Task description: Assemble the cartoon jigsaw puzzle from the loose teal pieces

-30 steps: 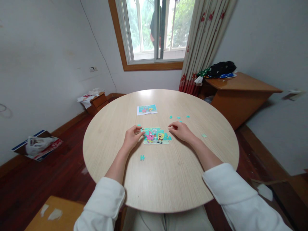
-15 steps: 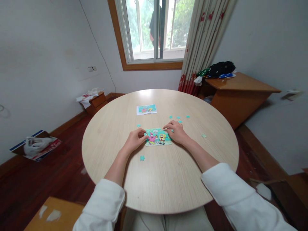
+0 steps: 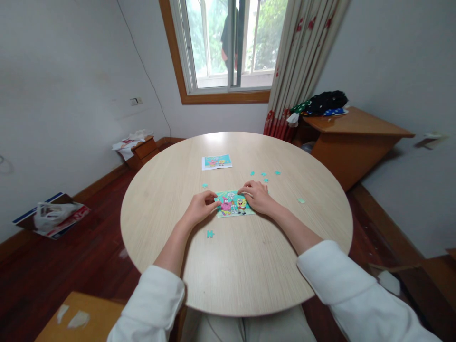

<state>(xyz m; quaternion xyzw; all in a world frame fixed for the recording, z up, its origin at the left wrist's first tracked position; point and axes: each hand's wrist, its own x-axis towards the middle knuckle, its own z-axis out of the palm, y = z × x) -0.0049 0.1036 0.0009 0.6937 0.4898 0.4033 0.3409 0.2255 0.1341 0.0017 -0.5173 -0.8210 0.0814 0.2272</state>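
A small cartoon jigsaw puzzle [image 3: 233, 205] lies near the middle of the round wooden table [image 3: 231, 270]. My left hand [image 3: 199, 207] has its fingers curled, with the tips pinched at the puzzle's left edge. My right hand [image 3: 257, 197] lies over the puzzle's right upper part, fingers stretched out and pressing down on it. Both arms are in white sleeves. A teal loose piece [image 3: 210, 233] lies nearer me, left of the puzzle. Several more teal pieces [image 3: 264, 175] are scattered beyond my right hand, and one piece [image 3: 301, 200] lies to the right.
A printed reference picture [image 3: 216, 162] lies farther back on the table. A wooden desk [image 3: 352, 128] with dark cloth on it stands at the right by the curtain [image 3: 299, 61]. A plastic bag [image 3: 50, 216] lies on the floor at the left, and a cardboard box [image 3: 78, 318] stands at the bottom left.
My right hand has moved left from beside the puzzle onto its right upper part. My left hand has shifted a little right, to the puzzle's left edge.
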